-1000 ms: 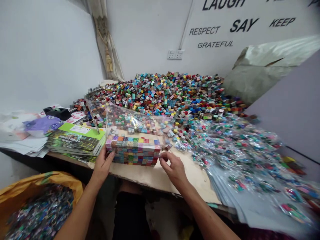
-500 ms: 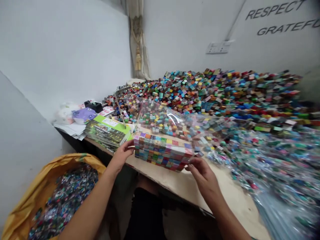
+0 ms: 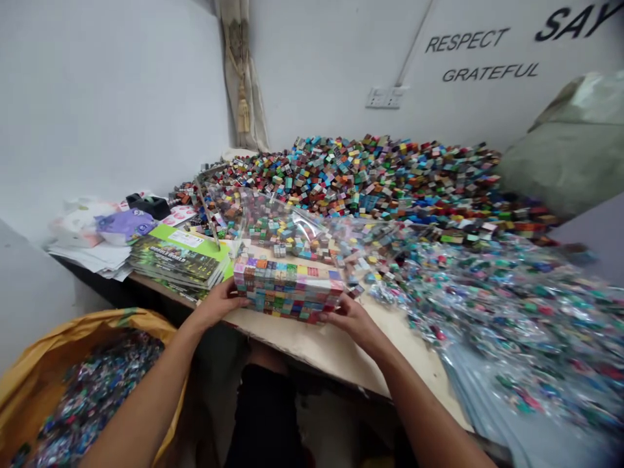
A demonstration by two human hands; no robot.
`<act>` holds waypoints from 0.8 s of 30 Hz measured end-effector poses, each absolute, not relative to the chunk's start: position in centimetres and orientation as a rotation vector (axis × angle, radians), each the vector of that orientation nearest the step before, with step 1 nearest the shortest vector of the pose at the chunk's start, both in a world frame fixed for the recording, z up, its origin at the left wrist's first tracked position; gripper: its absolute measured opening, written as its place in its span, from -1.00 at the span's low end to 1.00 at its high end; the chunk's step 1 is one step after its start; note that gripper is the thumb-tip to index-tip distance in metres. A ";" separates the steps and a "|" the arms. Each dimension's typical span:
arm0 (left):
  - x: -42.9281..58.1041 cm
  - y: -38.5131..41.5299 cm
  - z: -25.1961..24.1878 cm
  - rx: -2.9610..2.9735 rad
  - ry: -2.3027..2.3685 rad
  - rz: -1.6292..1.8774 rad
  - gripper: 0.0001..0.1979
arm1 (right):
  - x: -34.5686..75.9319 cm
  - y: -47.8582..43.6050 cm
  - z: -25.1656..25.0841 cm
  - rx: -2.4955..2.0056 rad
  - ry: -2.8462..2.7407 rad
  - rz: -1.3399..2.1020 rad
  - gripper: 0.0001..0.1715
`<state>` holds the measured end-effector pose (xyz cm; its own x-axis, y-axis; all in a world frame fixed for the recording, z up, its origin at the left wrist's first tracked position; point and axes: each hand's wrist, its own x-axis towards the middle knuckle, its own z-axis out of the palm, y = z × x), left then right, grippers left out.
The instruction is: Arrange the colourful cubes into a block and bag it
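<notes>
- One block of small coloured cubes (image 3: 287, 296) lies on the desk (image 3: 341, 354) at its near edge, just in front of a clear plastic bag (image 3: 292, 224).
- The left hand (image 3: 218, 305) presses its left end and the right hand (image 3: 351, 320) its right end, both curled around the block.
- The block is probably light but loose and would likely crumble unless squeezed from both ends.
- There is one stack of green booklets (image 3: 180, 257) and one yellow sack (image 3: 29, 364); the heap of loose cubes (image 3: 380, 175) is beyond counting.
</notes>
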<state>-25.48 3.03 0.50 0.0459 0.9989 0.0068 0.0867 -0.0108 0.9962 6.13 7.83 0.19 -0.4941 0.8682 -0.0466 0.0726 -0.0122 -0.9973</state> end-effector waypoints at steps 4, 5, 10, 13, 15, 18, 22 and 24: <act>-25.3 2.9 0.5 1.270 1.217 1.153 -0.46 | 5.8 7.6 0.0 -1.018 -1.615 1.581 -0.24; -25.3 3.0 0.4 1.271 1.216 1.159 -0.45 | 5.6 7.5 0.0 -1.043 -1.619 1.558 -0.24; -25.6 3.2 -0.8 1.306 1.239 1.143 -0.45 | 5.4 7.5 -0.4 -1.159 -1.690 1.411 -0.36; -25.8 3.3 -1.1 1.312 1.263 1.120 -0.47 | 5.4 7.8 -0.5 -1.157 -1.714 1.399 -0.39; -25.8 3.3 -1.0 1.287 1.256 1.101 -0.45 | 5.4 8.1 -0.6 -1.121 -1.740 1.413 -0.39; -25.6 3.5 -0.8 1.252 1.238 1.095 -0.42 | 5.1 8.7 -0.6 -1.061 -1.796 1.415 -0.36; -25.5 3.2 -0.4 1.265 1.254 1.108 -0.44 | 5.5 8.8 -0.7 -1.029 -1.812 1.434 -0.29; -25.5 2.5 -0.1 1.282 1.287 1.119 -0.41 | 6.4 8.4 -0.8 -1.033 -1.792 1.409 -0.21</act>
